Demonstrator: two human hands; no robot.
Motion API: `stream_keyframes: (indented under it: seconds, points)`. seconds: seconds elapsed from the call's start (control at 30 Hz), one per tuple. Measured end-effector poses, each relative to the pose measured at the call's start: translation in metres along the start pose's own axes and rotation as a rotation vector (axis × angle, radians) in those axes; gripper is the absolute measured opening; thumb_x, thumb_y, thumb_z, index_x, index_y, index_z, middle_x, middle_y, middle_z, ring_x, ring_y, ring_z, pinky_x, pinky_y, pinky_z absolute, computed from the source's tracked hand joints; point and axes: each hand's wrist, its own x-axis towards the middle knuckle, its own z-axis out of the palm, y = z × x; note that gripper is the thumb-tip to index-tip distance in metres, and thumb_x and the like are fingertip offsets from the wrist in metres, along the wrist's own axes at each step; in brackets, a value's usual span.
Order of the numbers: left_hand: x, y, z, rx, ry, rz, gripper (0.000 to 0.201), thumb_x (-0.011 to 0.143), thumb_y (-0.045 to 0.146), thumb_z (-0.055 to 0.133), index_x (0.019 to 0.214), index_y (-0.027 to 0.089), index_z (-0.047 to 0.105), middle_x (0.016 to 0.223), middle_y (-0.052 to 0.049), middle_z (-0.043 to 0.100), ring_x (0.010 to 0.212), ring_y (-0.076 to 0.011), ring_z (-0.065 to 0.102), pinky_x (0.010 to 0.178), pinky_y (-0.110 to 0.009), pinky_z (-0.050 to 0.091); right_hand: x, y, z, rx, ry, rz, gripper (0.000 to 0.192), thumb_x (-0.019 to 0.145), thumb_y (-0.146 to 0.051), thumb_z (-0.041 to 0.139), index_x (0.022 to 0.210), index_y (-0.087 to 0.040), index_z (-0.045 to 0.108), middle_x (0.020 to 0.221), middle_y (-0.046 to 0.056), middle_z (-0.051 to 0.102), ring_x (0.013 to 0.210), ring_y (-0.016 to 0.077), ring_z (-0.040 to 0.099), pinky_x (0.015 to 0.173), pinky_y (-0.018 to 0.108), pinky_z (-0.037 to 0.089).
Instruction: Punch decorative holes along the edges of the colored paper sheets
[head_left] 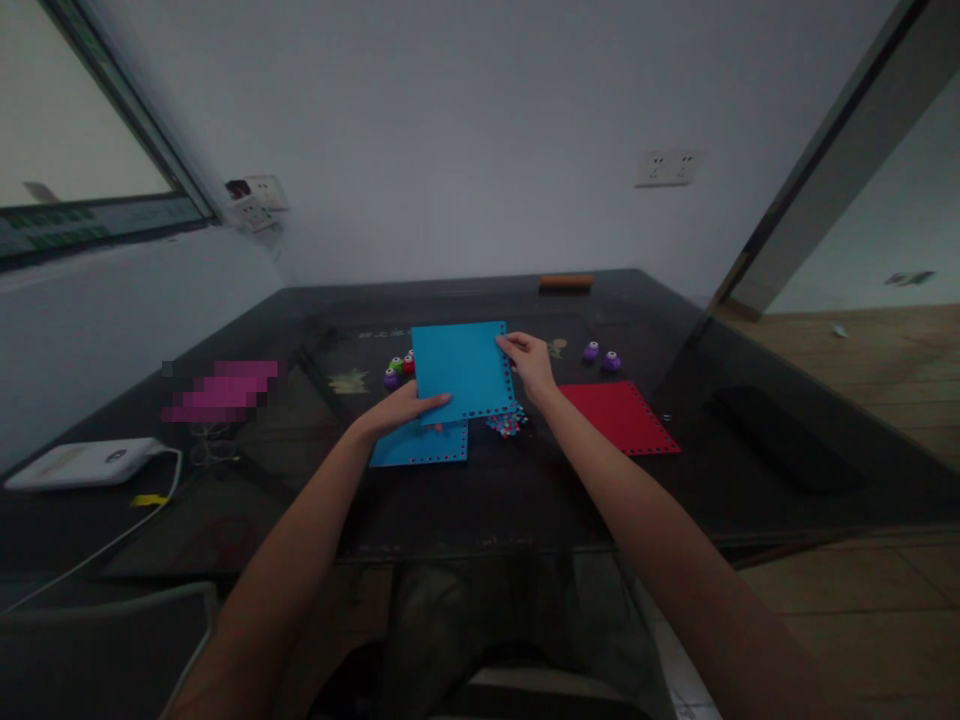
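Over the black tabletop (345,520): one blue punched sheet (461,365), raised and tilted, dark holes along its right and lower edges.
My left hand (401,408): clamped on that sheet's lower left corner, thumb on the upper face.
My right hand (531,362): pinching its right edge near the top; my hands are apart.
Punched sheets: three visible, counting one second blue sheet (427,449), partly covered beneath, and one red sheet (619,412) at right.
Small pieces: one heap of red, white and blue bits (508,424), too small to count.
Big-eyed figures: five visible; two purple figures (612,362) right, one left cluster (396,367) of purple, green and red.
Far edge: one brown cylinder (566,283).
Left side: one white power bank (82,465), cabled.
Writing: pale tabletop lettering (381,334) and green window-frame lettering (64,238), both illegible to me.
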Motion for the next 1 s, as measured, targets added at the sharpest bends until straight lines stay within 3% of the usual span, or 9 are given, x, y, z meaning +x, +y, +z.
stream_keyframes:
  seconds: [0.3, 0.5, 1.0]
  points:
    - [0.0081, -0.0081, -0.0045, 0.214, 0.037, 0.062, 0.05, 0.069, 0.036, 0.071, 0.112, 0.014, 0.056, 0.084, -0.008, 0.07, 0.062, -0.0173, 0.064, 0.06, -0.03, 0.052, 0.0004, -0.0048, -0.0026, -0.026, 0.0, -0.018, 0.029, 0.064, -0.046, 0.068, 0.066, -0.017, 0.06, 0.057, -0.003, 0.047, 0.051, 0.0089, 0.038, 0.046, 0.022, 0.03]
    - [0.0083, -0.0081, -0.0032, 0.229, -0.035, 0.073, 0.033, 0.072, 0.035, 0.069, 0.093, 0.011, 0.06, 0.076, -0.009, 0.07, 0.06, -0.0158, 0.062, 0.058, -0.029, 0.051, 0.0007, -0.0066, -0.0033, -0.001, -0.009, -0.023, 0.032, 0.064, -0.048, 0.068, 0.063, -0.017, 0.06, 0.055, -0.004, 0.045, 0.049, 0.0084, 0.038, 0.045, 0.022, 0.029]
    - [0.0092, -0.0089, -0.0071, 0.191, -0.055, 0.132, 0.024, 0.072, 0.036, 0.067, 0.073, 0.012, 0.065, 0.066, -0.01, 0.069, 0.049, -0.0136, 0.057, 0.047, -0.023, 0.043, 0.0054, -0.0094, -0.0055, -0.01, -0.028, 0.003, 0.039, 0.064, -0.057, 0.064, 0.067, -0.018, 0.059, 0.058, -0.003, 0.05, 0.051, 0.0099, 0.043, 0.049, 0.023, 0.036]
